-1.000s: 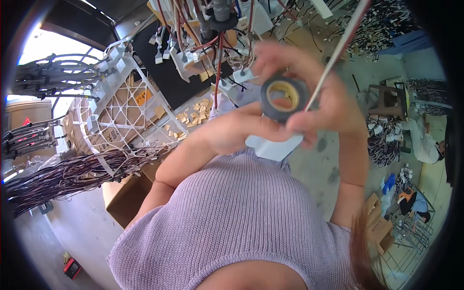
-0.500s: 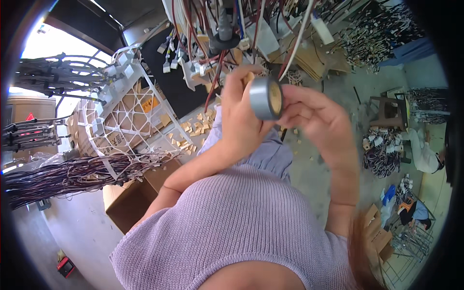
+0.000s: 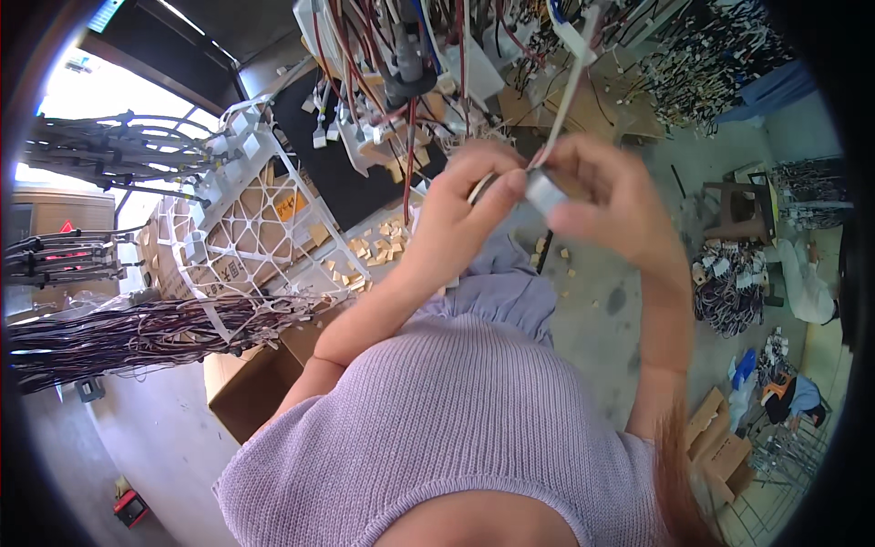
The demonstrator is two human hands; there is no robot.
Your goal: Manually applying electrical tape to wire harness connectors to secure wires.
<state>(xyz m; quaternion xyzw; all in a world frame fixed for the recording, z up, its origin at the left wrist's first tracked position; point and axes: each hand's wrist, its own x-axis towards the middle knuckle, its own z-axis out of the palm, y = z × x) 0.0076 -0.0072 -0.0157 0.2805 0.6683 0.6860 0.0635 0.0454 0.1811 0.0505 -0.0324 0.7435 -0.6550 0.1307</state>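
My left hand (image 3: 460, 205) is closed around a roll of tape (image 3: 480, 189); only a curved, dark-rimmed edge of it shows between the thumb and fingers. Silver-grey tape (image 3: 545, 193) shows between my two hands, its surface bright. My right hand (image 3: 611, 196) is closed on this tape, its thumb below and its fingers bent above, a little blurred. A white cable (image 3: 567, 105) runs down from above to where the hands meet. Whether the tape touches the cable is hidden by the fingers.
Wires and connectors hang around a dark grey post (image 3: 407, 68) just beyond my hands. On the left, cable bundles (image 3: 137, 333) lie by a white netted frame (image 3: 251, 219) and an open cardboard box (image 3: 260, 383). Small tan pieces (image 3: 378, 246) litter the floor. More harnesses (image 3: 729, 283) are at the right.
The tape roll, facing me in full before, has turned and is mostly covered by my left hand. My right hand has closed in on the tape, and the white cable now reaches the hands.
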